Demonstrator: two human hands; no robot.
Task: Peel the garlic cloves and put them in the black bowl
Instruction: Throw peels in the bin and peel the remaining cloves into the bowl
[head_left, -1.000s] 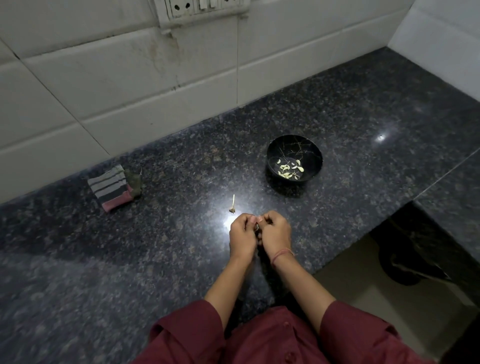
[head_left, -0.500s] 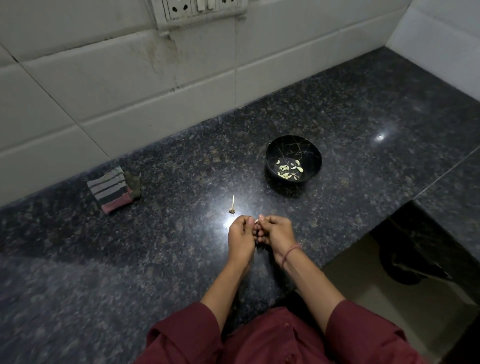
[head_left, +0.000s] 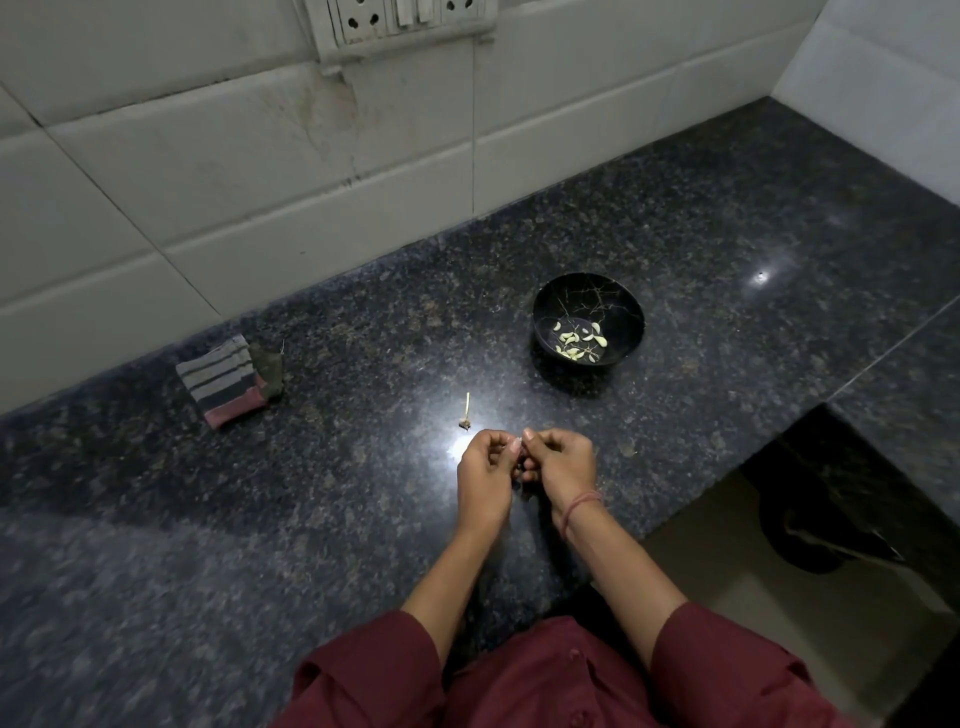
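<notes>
Two curled hands meet: left hand (head_left: 485, 475) and right hand (head_left: 560, 463) pinch a garlic clove (head_left: 519, 450).

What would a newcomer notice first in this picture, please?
Probably the left hand and right hand, meeting over the dark counter and pinching a small garlic clove between them. Beyond them to the right stands the black bowl with pale peeled cloves inside; a striped cloth lies far left.
</notes>
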